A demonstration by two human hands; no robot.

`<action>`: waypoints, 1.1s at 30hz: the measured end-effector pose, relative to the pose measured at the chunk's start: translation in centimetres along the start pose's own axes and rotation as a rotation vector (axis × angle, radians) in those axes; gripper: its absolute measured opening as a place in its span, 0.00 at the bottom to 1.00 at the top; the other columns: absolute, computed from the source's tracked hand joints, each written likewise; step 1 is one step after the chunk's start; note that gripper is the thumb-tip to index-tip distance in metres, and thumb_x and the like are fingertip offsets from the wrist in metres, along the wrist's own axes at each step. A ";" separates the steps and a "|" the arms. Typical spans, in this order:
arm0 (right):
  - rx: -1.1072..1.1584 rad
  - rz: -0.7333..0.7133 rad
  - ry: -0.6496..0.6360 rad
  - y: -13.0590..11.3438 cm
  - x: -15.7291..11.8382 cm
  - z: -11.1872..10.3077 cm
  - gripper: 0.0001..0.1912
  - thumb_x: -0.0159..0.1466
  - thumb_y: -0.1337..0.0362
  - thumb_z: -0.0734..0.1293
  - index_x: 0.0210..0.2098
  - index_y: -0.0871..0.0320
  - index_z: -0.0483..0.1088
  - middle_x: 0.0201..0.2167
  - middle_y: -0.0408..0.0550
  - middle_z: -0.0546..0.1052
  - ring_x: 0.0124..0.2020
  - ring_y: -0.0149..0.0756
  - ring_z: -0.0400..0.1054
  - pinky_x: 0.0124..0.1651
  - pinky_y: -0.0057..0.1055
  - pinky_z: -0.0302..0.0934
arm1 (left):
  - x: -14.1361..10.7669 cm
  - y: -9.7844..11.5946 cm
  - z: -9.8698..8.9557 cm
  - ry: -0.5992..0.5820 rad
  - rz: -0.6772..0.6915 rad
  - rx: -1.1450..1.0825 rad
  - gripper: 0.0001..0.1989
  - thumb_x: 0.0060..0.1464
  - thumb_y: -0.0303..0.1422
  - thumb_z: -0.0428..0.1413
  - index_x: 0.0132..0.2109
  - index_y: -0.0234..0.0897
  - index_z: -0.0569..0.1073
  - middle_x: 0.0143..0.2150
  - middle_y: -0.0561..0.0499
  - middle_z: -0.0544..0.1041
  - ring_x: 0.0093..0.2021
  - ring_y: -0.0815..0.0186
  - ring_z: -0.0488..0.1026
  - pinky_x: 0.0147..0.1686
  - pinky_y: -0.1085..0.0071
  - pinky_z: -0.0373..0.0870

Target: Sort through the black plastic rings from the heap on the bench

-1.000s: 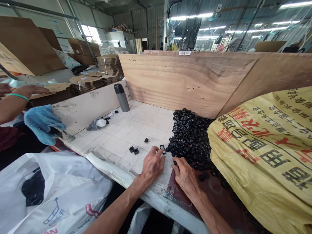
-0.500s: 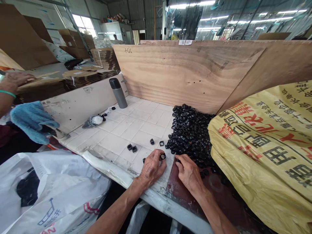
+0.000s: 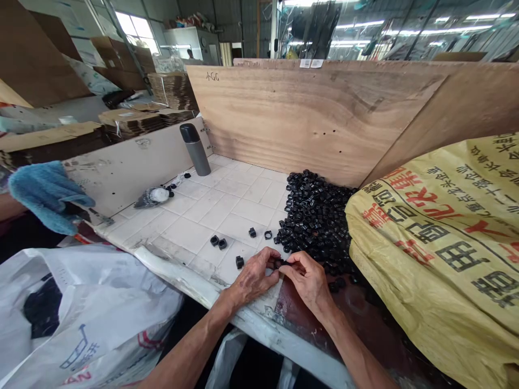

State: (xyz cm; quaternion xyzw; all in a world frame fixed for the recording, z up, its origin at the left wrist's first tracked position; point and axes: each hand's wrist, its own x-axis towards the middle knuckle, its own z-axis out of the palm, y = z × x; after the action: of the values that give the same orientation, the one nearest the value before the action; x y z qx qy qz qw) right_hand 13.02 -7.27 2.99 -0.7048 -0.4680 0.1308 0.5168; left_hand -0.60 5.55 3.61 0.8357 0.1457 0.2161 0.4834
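Note:
Near the table's front edge, my left hand (image 3: pixel 256 274) has its thumb and fingers closed on a small black part (image 3: pixel 278 263). My right hand (image 3: pixel 308 276) meets it from the right, its fingertips pinched at the same part; whether they hold a separate piece is hidden. Behind my right hand lies a big heap of black parts (image 3: pixel 314 216). A few loose ones sit on the tiled surface: one (image 3: pixel 239 262) left of my left hand, a pair (image 3: pixel 218 242) farther left, and a block (image 3: pixel 252 232) beside a ring (image 3: pixel 268 235) beyond my hands.
A grey bottle (image 3: pixel 196 151) stands at the back left, with a small plastic bag (image 3: pixel 152 198) before it. Wooden boards (image 3: pixel 284 113) wall the back. A yellow sack (image 3: pixel 438 248) fills the right; a blue towel (image 3: pixel 51 194) and white sack (image 3: pixel 101 313) are left.
My right hand has moved left to meet my left hand at the black part. Another person's hand at the far left has left its place over the cardboard.

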 end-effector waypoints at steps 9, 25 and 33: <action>0.004 -0.169 -0.046 -1.1 0.2 -0.9 0.13 0.68 0.66 0.64 0.50 0.52 0.75 0.45 0.49 0.75 0.47 0.40 0.72 0.51 0.35 0.68 | 0.1 0.0 0.5 0.070 -0.077 -0.334 0.11 0.55 0.29 0.59 0.46 0.37 0.70 0.42 0.50 0.76 0.40 0.65 0.76 0.45 0.67 0.75; 0.011 -0.095 0.063 -0.5 0.0 -0.5 0.09 0.67 0.61 0.68 0.46 0.54 0.74 0.40 0.48 0.78 0.40 0.38 0.74 0.43 0.32 0.71 | 0.3 -0.8 0.2 0.119 0.107 -0.306 0.11 0.57 0.33 0.63 0.48 0.39 0.78 0.47 0.46 0.77 0.47 0.61 0.76 0.50 0.64 0.73; -0.058 -0.045 0.000 0.0 -0.5 -0.3 0.08 0.69 0.59 0.65 0.44 0.55 0.71 0.25 0.42 0.75 0.24 0.33 0.71 0.33 0.29 0.67 | 0.3 -0.5 0.1 0.106 0.117 -0.287 0.11 0.58 0.35 0.62 0.47 0.39 0.78 0.47 0.45 0.77 0.46 0.62 0.76 0.49 0.64 0.74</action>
State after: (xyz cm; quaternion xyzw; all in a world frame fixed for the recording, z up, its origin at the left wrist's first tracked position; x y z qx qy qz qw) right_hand 12.96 -7.89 2.97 -0.7089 -0.4874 0.1054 0.4988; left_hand -0.33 5.80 3.17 0.7526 0.0899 0.3061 0.5760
